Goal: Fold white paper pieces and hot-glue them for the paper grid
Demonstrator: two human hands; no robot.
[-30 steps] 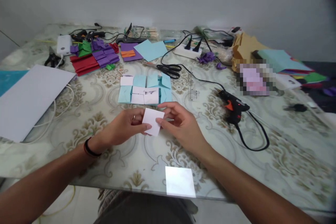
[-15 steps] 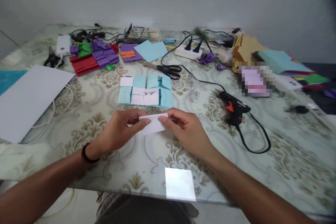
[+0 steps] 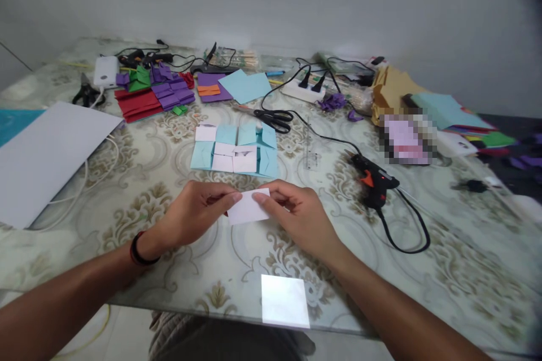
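Note:
A small white piece of paper (image 3: pixel 249 208) is held between both hands above the patterned table. My left hand (image 3: pixel 201 211) pinches its left end, thumb on the near face and fingers behind. At the other end my right hand (image 3: pixel 298 211) grips it the same way, most of its fingers hidden behind the paper. Just beyond the hands lies a light-blue folded paper piece (image 3: pixel 266 161) with white paper flaps on it. Close to the table's front edge rests a white paper square (image 3: pixel 285 302).
A black glue gun (image 3: pixel 375 180) with an orange trigger lies at right, its cable running to a white power strip (image 3: pixel 302 90). Black-handled scissors (image 3: pixel 275 119) lie beyond the blue piece. White sheets (image 3: pixel 55 158) are at left, and folded coloured papers (image 3: pixel 139 104) behind them.
The white paper in my hands has tipped so that more of its face shows. Both hands stay pinched on it, nearly in place. The view has shifted slightly.

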